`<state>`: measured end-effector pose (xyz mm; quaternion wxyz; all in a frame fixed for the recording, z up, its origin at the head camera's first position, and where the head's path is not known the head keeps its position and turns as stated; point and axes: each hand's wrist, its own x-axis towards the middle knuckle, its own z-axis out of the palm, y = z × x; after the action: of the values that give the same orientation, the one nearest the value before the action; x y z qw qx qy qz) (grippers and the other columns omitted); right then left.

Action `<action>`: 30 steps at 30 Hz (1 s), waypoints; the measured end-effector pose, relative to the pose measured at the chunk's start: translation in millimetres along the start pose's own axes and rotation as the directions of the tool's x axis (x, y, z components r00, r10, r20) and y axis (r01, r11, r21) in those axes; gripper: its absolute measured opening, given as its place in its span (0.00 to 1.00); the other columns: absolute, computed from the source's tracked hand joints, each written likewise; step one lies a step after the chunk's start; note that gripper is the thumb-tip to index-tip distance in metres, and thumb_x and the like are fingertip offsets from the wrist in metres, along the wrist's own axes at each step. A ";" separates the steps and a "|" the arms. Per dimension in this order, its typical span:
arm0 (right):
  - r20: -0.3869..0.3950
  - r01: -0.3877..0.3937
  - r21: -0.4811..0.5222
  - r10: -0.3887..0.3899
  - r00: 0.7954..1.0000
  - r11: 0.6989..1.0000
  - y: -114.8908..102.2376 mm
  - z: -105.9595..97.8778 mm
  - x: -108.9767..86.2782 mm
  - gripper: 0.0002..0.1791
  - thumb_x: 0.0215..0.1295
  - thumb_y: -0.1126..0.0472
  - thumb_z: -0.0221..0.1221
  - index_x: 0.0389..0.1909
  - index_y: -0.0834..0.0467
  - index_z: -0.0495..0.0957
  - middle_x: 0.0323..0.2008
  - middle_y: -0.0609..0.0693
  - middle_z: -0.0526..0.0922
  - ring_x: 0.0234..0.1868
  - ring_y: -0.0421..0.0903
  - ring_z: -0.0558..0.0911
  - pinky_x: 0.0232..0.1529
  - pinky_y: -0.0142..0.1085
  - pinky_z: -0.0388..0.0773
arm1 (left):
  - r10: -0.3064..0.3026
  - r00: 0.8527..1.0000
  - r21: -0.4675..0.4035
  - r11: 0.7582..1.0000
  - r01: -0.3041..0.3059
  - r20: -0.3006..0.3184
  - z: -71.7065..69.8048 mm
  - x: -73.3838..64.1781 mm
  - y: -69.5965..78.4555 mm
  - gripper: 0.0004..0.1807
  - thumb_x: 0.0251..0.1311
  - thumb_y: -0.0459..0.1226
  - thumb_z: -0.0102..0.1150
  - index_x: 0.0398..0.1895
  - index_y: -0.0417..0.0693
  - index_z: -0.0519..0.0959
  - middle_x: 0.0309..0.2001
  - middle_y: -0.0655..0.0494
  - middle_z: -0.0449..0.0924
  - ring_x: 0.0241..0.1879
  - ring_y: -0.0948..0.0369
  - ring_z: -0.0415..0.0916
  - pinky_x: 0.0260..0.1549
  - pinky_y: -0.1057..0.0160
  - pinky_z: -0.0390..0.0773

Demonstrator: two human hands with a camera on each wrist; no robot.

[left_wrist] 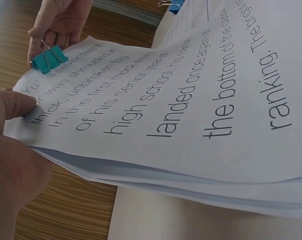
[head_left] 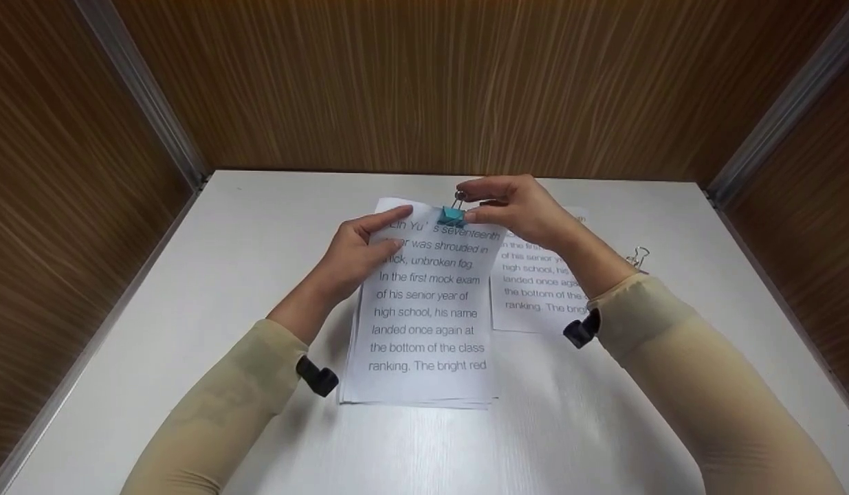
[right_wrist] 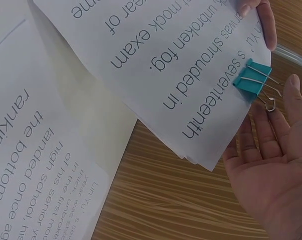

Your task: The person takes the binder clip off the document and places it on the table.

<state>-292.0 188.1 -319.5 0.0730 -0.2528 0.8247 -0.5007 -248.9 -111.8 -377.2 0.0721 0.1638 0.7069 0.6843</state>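
A stack of printed sheets [head_left: 427,309] is tilted, its top edge raised off the white table. My left hand [head_left: 352,254] grips its upper left edge, thumb over the printed face and the other fingers mostly hidden behind. A teal binder clip [head_left: 452,216] with silver wire handles sits on the top edge, right of the middle. My right hand [head_left: 524,210] holds the clip by its handles. In the right wrist view the thumb [right_wrist: 294,95] is at the front handle's end, and fingertips meet the rear wire loop [right_wrist: 270,104].
A second printed stack [head_left: 534,320] lies flat on the table [head_left: 211,289] to the right, partly under my right forearm. Beyond that forearm is another binder clip [head_left: 639,257], blue in the left wrist view. Wood-grain panels [head_left: 424,89] enclose the table's back and sides.
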 end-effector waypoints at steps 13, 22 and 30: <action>-0.052 -0.005 0.069 0.008 0.999 0.998 -2.6 10.3 -0.1 0.20 0.74 0.61 0.67 0.65 0.57 0.82 0.59 0.54 0.86 0.57 0.49 0.85 0.58 0.35 0.81 | 0.032 0.999 -0.026 0.999 -0.032 0.005 2.0 4.9 -1.7 0.28 0.74 0.27 0.58 0.72 0.59 0.80 0.67 0.56 0.80 0.56 0.51 0.85 0.42 0.61 0.87; -0.141 -0.010 -0.019 0.007 0.990 1.000 -6.8 16.5 -1.6 0.18 0.77 0.58 0.64 0.63 0.57 0.83 0.56 0.51 0.87 0.55 0.48 0.85 0.61 0.40 0.79 | 0.012 0.999 0.016 1.000 -0.012 -0.036 1.4 5.7 -6.8 0.28 0.74 0.27 0.59 0.71 0.62 0.81 0.67 0.59 0.80 0.59 0.54 0.82 0.43 0.64 0.85; -0.283 -0.013 -0.020 0.007 0.959 1.000 -6.2 3.9 -10.9 0.19 0.79 0.54 0.62 0.65 0.55 0.82 0.58 0.51 0.86 0.60 0.48 0.83 0.68 0.44 0.76 | -0.042 0.996 0.052 0.998 0.047 -0.081 -3.3 13.5 -19.7 0.29 0.73 0.27 0.59 0.71 0.64 0.80 0.71 0.62 0.77 0.66 0.60 0.76 0.63 0.60 0.77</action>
<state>-279.0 188.1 -317.6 -0.0460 -0.1752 0.8333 -0.5224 -265.2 -110.7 -394.9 0.0546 0.1224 0.7310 0.6691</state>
